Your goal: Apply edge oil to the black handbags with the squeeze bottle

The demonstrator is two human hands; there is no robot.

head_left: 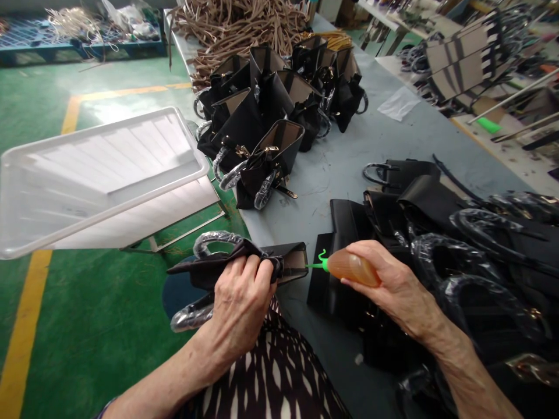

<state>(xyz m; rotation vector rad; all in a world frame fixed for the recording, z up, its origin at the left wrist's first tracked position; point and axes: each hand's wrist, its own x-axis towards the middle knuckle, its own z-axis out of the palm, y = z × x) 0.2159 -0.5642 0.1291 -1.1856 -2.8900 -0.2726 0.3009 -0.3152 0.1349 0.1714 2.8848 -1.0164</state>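
Note:
My left hand (244,297) is closed around a small black handbag (290,256) that lies on its side at the table's near edge. The bag's handles are wrapped in clear plastic, and its beige lining shows at the end facing right. In my right hand (395,285) is an amber squeeze bottle (353,269) with a thin green nozzle, held level. The nozzle's tip points left and is at the bag's edge; whether it touches cannot be made out. Just beyond and under the bottle lie black bag pieces (345,224).
Several black handbags (271,93) stand on the grey table (323,174) ahead, in front of a heap of brown straps (244,23). More bags with wrapped handles (471,233) pile up at the right. A white plastic bin (109,186) stands at the left above the green floor.

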